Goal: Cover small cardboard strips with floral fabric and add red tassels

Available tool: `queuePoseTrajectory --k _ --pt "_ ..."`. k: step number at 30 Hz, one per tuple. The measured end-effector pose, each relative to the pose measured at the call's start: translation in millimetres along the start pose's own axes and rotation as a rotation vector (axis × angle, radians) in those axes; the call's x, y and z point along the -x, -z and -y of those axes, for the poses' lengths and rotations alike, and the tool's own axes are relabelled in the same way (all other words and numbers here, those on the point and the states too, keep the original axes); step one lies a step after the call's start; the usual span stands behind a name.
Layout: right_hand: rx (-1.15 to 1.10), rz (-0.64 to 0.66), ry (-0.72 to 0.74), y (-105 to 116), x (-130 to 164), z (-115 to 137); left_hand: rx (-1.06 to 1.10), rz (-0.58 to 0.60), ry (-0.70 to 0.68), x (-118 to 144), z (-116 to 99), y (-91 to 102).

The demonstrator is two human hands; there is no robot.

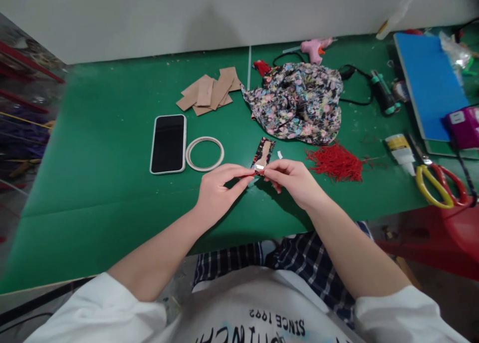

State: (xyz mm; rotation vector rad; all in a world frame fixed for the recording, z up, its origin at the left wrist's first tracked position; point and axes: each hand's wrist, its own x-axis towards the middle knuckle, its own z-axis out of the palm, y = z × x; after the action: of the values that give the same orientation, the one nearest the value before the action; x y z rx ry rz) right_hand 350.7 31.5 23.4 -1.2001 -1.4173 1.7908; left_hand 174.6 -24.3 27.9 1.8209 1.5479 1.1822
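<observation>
My left hand and my right hand meet near the table's front edge, both with thumb and fingers pinched. Between their fingertips runs a short piece of red string. It lies at the near end of a small dark floral fabric strip, which has a brown cardboard piece on its upper face. A whitish shiny spot shows on the strip close to the fingertips. Just right of the strip is a tiny white scrap. My fingers partly hide the strip's near end.
Left of my hands lie a tape roll and a phone, with cardboard pieces behind. To the right are floral cloth, red tassels, a glue bottle and scissors. A pink glue gun sits at the back.
</observation>
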Motion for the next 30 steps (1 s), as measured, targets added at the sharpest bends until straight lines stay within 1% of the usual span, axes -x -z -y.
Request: queuePoseTrajectory --k 4,7,9,11,15,17,22,30 --pt "0.079 0.014 0.015 6.1 -2.4 2.5 -0.044 0.003 -0.025 0.8 2.0 -1.6" --pt "0.197 0.032 0.017 9.8 -7.2 6.2 -0.133 -0.004 -0.008 1.5 4.9 -4.3" --pt "0.323 0.043 0.049 11.4 -12.4 8.7 -0.212 -0.001 0.002 1.8 8.0 -7.0" --pt "0.476 0.049 0.11 12.4 -18.1 10.7 -0.295 0.02 -0.017 2.1 11.4 -10.1" --pt "0.742 0.037 0.202 12.6 -26.5 12.8 -0.44 0.123 -0.067 3.3 15.7 -15.4" --pt "0.789 0.026 0.204 12.2 -28.2 12.7 -0.496 0.148 -0.094 4.5 15.5 -16.9" --pt "0.755 -0.003 0.171 10.7 -30.6 11.8 -0.608 0.134 -0.189 7.4 14.0 -19.2" --pt "1.026 0.004 0.196 7.4 -40.2 18.0 -0.654 0.172 -0.228 7.0 14.4 -21.4"
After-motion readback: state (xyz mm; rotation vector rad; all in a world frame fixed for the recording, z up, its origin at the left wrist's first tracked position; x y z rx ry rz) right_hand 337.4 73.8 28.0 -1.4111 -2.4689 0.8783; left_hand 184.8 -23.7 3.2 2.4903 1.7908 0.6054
